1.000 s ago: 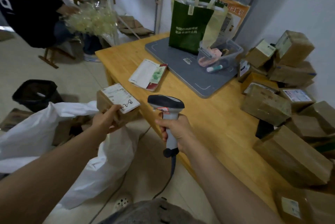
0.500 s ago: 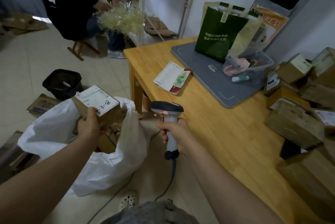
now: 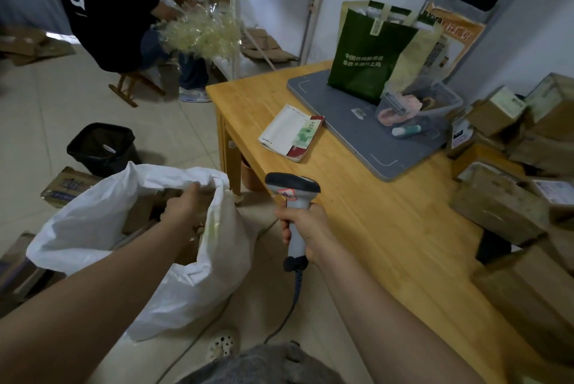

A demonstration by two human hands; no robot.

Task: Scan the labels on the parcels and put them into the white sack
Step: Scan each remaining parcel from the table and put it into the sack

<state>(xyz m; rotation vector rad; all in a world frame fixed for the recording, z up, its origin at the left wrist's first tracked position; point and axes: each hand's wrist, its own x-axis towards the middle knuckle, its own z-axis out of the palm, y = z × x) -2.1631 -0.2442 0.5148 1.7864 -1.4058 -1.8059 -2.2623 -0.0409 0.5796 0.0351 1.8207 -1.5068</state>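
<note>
Head: sack under left hand, scanner right

Dim, soft indoor light; wide-angle bending at edges, slight motion blur

The white plastic sack sits lower left on the floor, the wooden tabletop to its right carrying brown cardboard parcels at far right.
</note>
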